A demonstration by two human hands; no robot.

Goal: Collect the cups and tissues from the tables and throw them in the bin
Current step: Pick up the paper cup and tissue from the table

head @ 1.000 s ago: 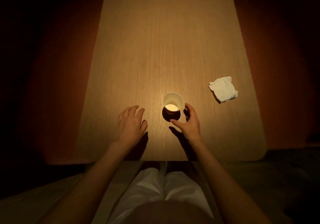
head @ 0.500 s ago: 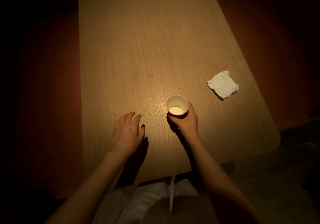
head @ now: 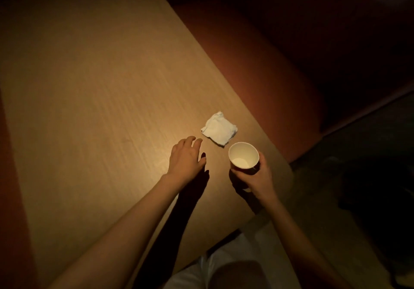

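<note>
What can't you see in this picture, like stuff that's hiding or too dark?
All in the head view:
- Lower wall of the paper cup: wrapped by the right hand.
- Underside of the tissue: pressed against the table.
- The bin: not in the frame.
- The far left and upper right: lost in darkness.
- Palm of the left hand: faces down.

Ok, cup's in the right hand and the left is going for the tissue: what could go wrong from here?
1. The right hand grips the paper cup upright with something pale at the bottom; if that is liquid, tilting it could spill it.
2. The tissue lies flat near the table edge, and the left hand has open fingers just short of it; a sweep might push it off instead of pinching it.
3. The light is dim and no bin is in view.
</note>
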